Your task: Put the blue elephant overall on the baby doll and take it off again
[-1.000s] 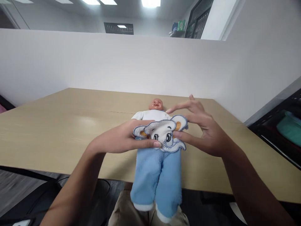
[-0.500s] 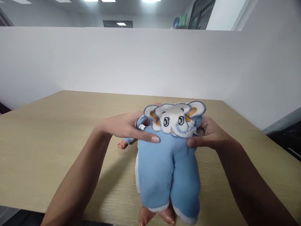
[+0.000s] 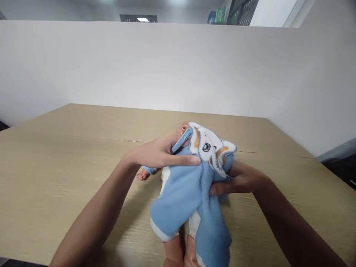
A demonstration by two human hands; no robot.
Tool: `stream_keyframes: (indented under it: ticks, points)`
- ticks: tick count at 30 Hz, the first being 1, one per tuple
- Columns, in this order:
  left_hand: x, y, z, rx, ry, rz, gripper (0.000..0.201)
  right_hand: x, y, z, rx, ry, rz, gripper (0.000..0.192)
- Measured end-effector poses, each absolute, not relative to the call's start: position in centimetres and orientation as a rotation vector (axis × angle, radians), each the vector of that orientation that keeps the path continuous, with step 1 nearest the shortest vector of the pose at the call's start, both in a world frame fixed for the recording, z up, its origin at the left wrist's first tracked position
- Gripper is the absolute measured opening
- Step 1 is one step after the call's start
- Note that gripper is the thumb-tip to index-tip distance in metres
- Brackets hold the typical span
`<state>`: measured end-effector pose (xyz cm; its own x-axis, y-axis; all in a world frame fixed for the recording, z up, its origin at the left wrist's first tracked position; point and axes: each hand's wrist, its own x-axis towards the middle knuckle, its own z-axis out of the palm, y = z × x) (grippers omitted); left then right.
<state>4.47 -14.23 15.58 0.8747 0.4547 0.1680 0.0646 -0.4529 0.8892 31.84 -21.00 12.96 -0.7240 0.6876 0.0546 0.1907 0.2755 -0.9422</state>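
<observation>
A baby doll (image 3: 183, 129) lies on its back on the wooden table (image 3: 69, 155), head away from me, mostly covered by blue fleece overalls (image 3: 189, 196) with a white elephant patch (image 3: 207, 146) on the bib. My left hand (image 3: 158, 154) grips the bib's upper left edge by a blue strap. On the right side, below the patch, my right hand (image 3: 239, 180) clutches the bunched fabric. The doll's bare hand (image 3: 142, 174) sticks out at the left, and its bare legs (image 3: 178, 254) show beneath the trouser legs.
A white partition wall (image 3: 139, 66) runs along the table's far edge and right side. A dark shelf unit (image 3: 345, 167) shows at the far right edge. Ceiling and a shelf with a green package (image 3: 221, 14) appear above the partition.
The overalls went from lying flat below the doll's shirt to being pulled up and bunched over its body. The elephant patch has tilted right and both hands closed on the fabric.
</observation>
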Motion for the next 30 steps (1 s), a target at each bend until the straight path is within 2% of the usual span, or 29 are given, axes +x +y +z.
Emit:
stream_keyframes:
  ticks: [4, 9, 12, 15, 18, 21, 26, 30]
  points:
    - [3.1, -13.3, 15.7, 1.962, 0.202, 0.205, 0.028, 32.7, -21.6, 12.7, -0.912, -1.847, 1.420, 0.056]
    - [2.9, -12.1, 14.7, 1.942, 0.177, 0.402, 0.026, 32.9, -20.9, 12.6, -0.837, -2.123, 1.578, 0.050]
    - [3.0, -11.6, 13.9, 1.967, 0.200, 0.476, 0.034, 32.7, -20.5, 12.5, -0.776, -2.213, 1.640, 0.062]
    - [3.2, -11.6, 13.7, 1.952, 0.147, 0.397, 0.038, 32.8, -20.4, 11.7, -0.789, -1.989, 1.589, 0.076]
    - [3.5, -11.9, 13.7, 1.910, 0.079, 0.274, 0.039, 32.8, -20.5, 10.6, -0.737, -1.791, 1.619, 0.073]
    - [3.6, -11.9, 13.4, 1.901, 0.111, 0.296, 0.038, 32.4, -20.6, 10.3, -0.668, -1.752, 1.641, 0.070]
    - [3.2, -11.6, 12.9, 1.884, 0.239, 0.475, 0.041, 32.0, -20.9, 11.0, -0.709, -1.925, 1.825, 0.092]
    - [3.2, -12.1, 13.6, 1.884, 0.277, 0.311, 0.037, 32.1, -21.1, 11.7, -0.787, -2.034, 1.730, 0.094]
